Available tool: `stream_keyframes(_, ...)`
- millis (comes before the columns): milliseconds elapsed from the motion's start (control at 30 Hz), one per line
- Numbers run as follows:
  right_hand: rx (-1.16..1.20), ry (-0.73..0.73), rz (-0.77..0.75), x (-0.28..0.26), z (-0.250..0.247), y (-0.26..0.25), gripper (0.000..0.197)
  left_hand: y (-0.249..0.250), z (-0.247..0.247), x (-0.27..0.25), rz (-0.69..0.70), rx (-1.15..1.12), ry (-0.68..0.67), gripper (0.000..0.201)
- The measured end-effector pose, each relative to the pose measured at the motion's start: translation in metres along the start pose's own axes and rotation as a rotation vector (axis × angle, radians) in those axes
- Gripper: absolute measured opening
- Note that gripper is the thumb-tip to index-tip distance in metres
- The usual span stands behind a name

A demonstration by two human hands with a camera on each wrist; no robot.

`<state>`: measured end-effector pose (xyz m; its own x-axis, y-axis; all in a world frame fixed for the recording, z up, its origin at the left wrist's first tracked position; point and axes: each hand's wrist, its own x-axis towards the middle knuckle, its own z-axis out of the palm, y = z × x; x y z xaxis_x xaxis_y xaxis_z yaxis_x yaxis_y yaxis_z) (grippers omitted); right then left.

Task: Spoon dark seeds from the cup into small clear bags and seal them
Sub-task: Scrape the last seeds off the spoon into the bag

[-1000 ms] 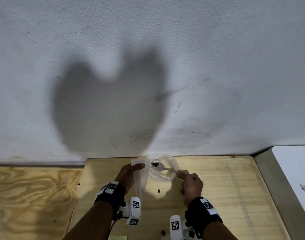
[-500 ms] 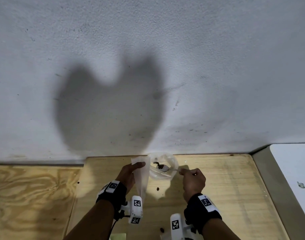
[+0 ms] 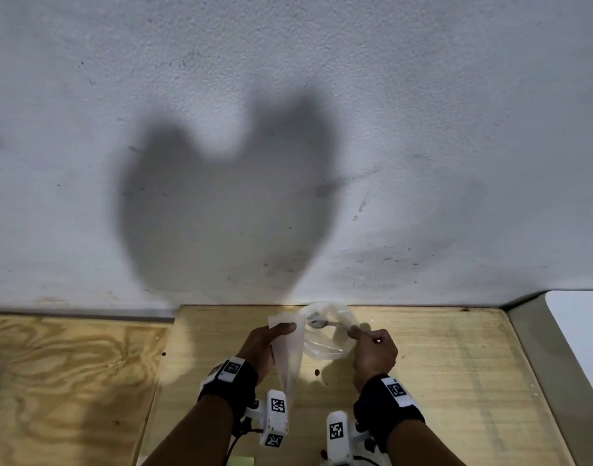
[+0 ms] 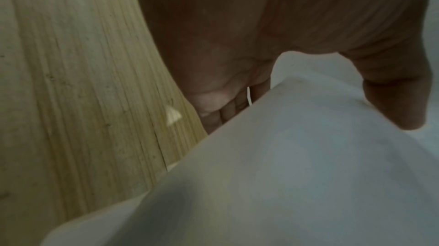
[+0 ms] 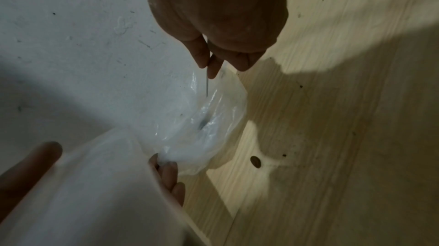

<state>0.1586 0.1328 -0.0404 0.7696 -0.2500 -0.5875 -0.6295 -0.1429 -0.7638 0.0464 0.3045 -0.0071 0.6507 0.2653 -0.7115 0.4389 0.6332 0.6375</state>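
Note:
My left hand point(image 3: 265, 344) pinches the top of a small cloudy clear bag point(image 3: 288, 358) between thumb and fingers; the bag hangs down toward the wooden table point(image 3: 439, 364). In the left wrist view the bag point(image 4: 285, 175) fills the lower right under my thumb point(image 4: 399, 90). Just right of it is a clear crinkly cup point(image 3: 335, 341). My right hand point(image 3: 372, 348) grips the thin handle of a metal spoon point(image 3: 317, 321), whose bowl is inside the cup near its far rim. From the right wrist, the spoon point(image 5: 207, 86) points down into the cup point(image 5: 213, 128). No dark seeds show on the spoon.
A grey-white wall point(image 3: 322, 163) rises straight behind the cup. One loose dark seed point(image 3: 317, 372) lies on the table between my hands. A lower plywood surface point(image 3: 70, 381) lies left, a grey ledge point(image 3: 540, 364) right. A yellow note point(image 3: 241, 461) sits at the near edge.
The spoon carried dark seeds in both earlier frames; now its bowl looks pale. My right hand has edged forward and turned slightly. The left hand and bag have hardly moved.

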Motion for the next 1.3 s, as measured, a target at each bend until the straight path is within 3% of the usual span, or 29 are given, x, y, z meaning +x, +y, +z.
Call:
stream_keyframes(233, 0.084, -0.062, -0.010, 0.012, 0.002, 0.008, 0.032, -0.002, -0.006, -0.003, -0.012, 0.046, -0.001, 0.058)
stream_keyframes(467, 0.108, -0.153, -0.030, 0.022, -0.007, 0.017, 0.027, 0.000, -0.011, -0.001, -0.004, 0.075, -0.002, 0.076)
stream_keyframes(600, 0.108, -0.164, -0.057, 0.024, -0.019, 0.021, 0.034, 0.003, -0.012, 0.001, 0.003, 0.032, 0.024, 0.084)
stream_keyframes(767, 0.120, -0.204, -0.072, 0.019, -0.035, 0.022, 0.039, 0.008, -0.009, -0.002, 0.018, -0.022, -0.015, 0.064)
stream_keyframes(900, 0.095, -0.206, -0.101, 0.016, -0.042, 0.023, 0.035, 0.008, -0.010, -0.003, 0.015, -0.019, 0.008, 0.079)
stream_keyframes(1000, 0.074, -0.206, -0.108, 0.015, -0.042, 0.022, 0.041, 0.006, -0.009, -0.004, 0.014, -0.017, 0.004, 0.078)
stream_keyframes(1100, 0.066, -0.210, -0.064, 0.015, -0.044, 0.019, 0.033, 0.005, -0.006, -0.005, 0.018, 0.009, -0.013, 0.068)
stream_keyframes(1300, 0.008, -0.198, -0.007, 0.014, -0.043, 0.017, 0.023, 0.001, -0.001, -0.005, 0.026, 0.057, -0.017, 0.085)
